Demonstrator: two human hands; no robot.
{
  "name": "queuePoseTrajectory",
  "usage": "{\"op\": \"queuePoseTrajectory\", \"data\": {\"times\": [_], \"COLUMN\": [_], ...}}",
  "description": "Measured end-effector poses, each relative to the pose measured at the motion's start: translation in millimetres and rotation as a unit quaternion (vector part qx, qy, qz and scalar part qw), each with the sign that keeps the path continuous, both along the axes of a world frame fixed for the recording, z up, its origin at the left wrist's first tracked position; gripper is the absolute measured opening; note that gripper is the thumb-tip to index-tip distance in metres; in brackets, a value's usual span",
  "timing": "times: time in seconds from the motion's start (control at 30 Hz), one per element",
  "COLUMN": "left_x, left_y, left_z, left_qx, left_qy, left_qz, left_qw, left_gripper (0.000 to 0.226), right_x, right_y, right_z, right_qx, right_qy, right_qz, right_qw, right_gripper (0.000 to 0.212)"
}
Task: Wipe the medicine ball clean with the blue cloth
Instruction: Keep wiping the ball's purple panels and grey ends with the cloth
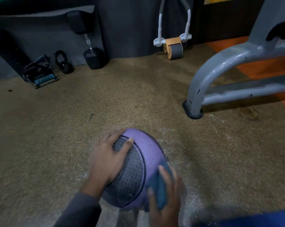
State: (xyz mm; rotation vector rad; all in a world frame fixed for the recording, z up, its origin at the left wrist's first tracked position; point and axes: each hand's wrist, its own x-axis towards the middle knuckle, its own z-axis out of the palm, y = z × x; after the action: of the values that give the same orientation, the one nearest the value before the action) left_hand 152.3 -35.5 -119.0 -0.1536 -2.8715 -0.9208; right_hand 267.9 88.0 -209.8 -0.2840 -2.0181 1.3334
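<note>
Down on the brown floor (73, 128), near the bottom of the view, the medicine ball (148, 149) is seen, purple with a grey patterned patch. It is held steady by the left hand (108, 158), which is laid flat on the ball's left side with the fingers spread wide over the grey patch. On the ball's right side the blue cloth (161, 185) is pressed against the purple part by the right hand (166, 200). The cloth is bunched up and gripped between the thumb and the curled fingers. A dark grey sleeve (79, 210) is worn on the left arm. Further back, a grey metal frame (208, 74) is planted on the floor at the right. A black dumbbell (89, 41) and an orange roller wheel (173, 48) are leaned by the dark wall.
</note>
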Motion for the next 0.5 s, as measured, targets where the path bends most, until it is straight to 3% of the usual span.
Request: {"op": "queuePoseTrajectory", "data": {"times": [0.07,0.1,0.13,0.2,0.27,0.33,0.37,0.43,0.5], "left_x": [7.6,11.4,14.9,16.8,15.8,16.1,16.7,17.6,19.0], "left_y": [-3.5,-4.5,-5.7,-9.2,-14.2,-18.4,-19.2,-18.3,-15.3], "left_z": [-3.6,-4.0,-4.4,-4.4,-3.7,-1.8,-1.0,0.1,-1.1], "left_qx": [0.005,0.004,0.006,0.019,0.033,0.029,0.022,0.007,0.000], "left_qy": [0.025,0.035,0.040,0.039,0.033,0.040,0.043,0.043,0.045], "left_qz": [-0.010,-0.009,-0.006,-0.008,-0.026,-0.056,-0.068,-0.081,-0.088], "left_qw": [1.000,0.999,0.999,0.999,0.999,0.997,0.997,0.996,0.995], "left_gripper": [0.064,0.063,0.063,0.062,0.060,0.056,0.056,0.056,0.057], "right_x": [-19.2,-30.1,-37.6,-40.9,-33.0,-19.6,-21.5,-32.9,-45.9], "right_y": [18.2,25.5,28.5,22.0,4.1,-12.9,-10.8,4.0,21.6], "right_z": [-4.6,-2.9,2.2,26.2,53.8,59.6,59.8,57.1,51.4], "right_qx": [-0.255,-0.334,-0.346,-0.273,-0.091,0.066,0.095,0.062,-0.070], "right_qy": [-0.100,-0.143,-0.160,-0.122,-0.058,-0.019,-0.006,-0.009,-0.063], "right_qz": [-0.031,-0.026,-0.014,0.001,0.037,0.071,0.068,0.035,0.022], "right_qw": [0.961,0.931,0.924,0.954,0.994,0.995,0.993,0.997,0.995], "right_gripper": [0.035,0.039,0.042,0.040,0.044,0.048,0.048,0.045,0.042]}}
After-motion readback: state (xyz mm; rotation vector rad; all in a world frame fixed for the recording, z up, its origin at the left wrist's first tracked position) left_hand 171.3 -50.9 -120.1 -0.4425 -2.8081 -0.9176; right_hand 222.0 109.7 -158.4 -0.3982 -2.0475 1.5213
